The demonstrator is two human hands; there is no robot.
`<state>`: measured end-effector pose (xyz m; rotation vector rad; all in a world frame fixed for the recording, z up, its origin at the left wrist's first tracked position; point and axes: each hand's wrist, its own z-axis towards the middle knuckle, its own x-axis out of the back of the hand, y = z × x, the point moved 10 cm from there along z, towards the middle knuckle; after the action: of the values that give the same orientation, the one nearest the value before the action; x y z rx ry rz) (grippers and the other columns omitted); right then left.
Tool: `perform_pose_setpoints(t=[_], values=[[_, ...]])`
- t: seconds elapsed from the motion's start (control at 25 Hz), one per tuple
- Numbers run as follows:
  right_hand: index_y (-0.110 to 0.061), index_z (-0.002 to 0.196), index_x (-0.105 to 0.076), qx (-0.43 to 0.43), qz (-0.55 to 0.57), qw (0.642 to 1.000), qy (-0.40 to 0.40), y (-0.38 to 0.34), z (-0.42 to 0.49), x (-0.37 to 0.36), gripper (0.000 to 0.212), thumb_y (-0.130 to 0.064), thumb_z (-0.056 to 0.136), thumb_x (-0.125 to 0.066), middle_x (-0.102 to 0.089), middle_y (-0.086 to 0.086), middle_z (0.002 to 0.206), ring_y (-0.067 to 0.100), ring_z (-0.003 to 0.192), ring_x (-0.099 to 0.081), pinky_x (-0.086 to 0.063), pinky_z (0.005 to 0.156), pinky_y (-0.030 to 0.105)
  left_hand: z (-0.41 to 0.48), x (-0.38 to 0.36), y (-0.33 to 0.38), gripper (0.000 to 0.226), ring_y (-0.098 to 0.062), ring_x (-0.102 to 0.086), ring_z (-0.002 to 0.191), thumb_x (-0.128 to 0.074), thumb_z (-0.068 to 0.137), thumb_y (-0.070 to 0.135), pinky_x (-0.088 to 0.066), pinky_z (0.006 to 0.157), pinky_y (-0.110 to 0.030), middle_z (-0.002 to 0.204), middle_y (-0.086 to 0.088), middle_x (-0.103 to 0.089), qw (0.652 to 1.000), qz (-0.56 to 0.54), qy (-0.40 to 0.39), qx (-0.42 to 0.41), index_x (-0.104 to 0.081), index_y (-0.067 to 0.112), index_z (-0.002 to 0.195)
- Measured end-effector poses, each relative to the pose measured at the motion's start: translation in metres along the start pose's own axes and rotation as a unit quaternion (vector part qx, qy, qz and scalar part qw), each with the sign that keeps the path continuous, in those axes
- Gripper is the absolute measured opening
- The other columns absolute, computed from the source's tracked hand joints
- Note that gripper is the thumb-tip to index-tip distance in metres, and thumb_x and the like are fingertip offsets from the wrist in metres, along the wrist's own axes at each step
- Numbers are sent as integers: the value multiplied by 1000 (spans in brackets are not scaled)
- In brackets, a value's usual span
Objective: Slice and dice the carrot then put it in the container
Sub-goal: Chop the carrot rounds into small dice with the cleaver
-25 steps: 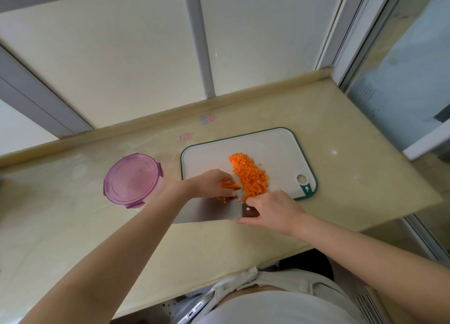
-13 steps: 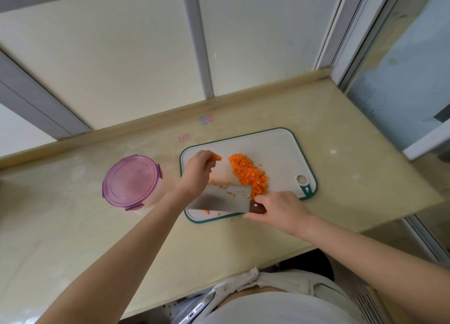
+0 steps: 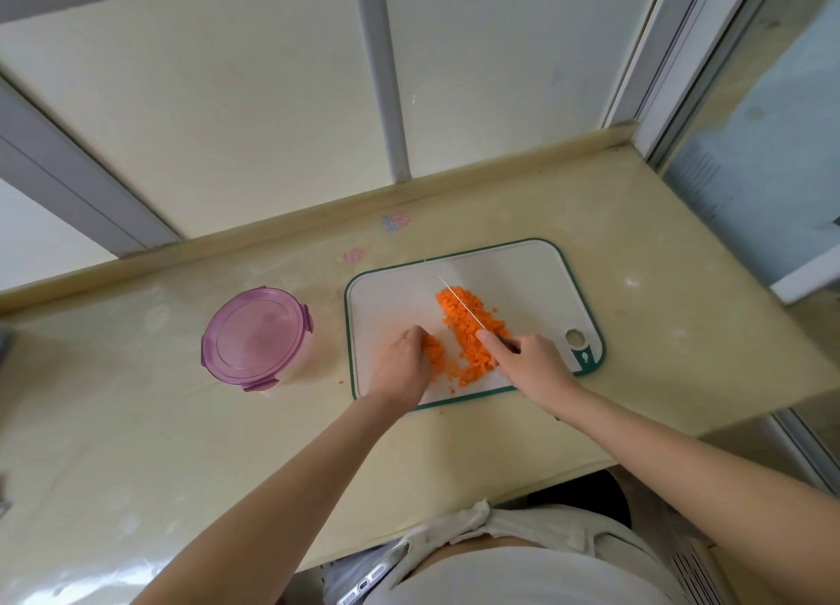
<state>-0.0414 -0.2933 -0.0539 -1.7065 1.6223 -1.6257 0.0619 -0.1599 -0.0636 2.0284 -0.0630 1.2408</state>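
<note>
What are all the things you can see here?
counter: 1, beige, under everything.
board: 1, white with a green rim, on the counter, right of centre.
carrot: many small dice, orange, heaped on the board; a few bits on the counter by the board's near edge.
knife: 1, blade seen edge-on, over the carrot heap.
container: 1, purple lid on, on the counter left of the board.
stickers: 2, pink and blue-pink, on the counter behind the board.
phone: 1, silver, bottom edge, at the person's waist.
left grip: 1, on the board, fingers curled beside the carrot.
right grip: 1, holds the knife handle, forefinger along the blade.
</note>
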Motion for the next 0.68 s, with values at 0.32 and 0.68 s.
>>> perform_pose_setpoints(t=[0.32,0.68], values=[[-3,67,-58,-6,-1,1000,11,6,0,-1,58,-56,90,-50,-41,-2,47,12,43,-37,-33,53,28,11,-47,35,31,-27,-49,112,-42,96,28,-31,90,-34,118,-8,-54,960,246,-84,-108,-44,10,122],[-10,66,-54,-4,19,1000,0,1,-1,-2,50,-52,92,-50,-41,-4,48,7,39,-35,-32,49,24,4,-49,42,33,-27,-46,108,-36,98,27,-30,93,-35,119,-10,-50,937,310,-64,-151,-44,9,124]])
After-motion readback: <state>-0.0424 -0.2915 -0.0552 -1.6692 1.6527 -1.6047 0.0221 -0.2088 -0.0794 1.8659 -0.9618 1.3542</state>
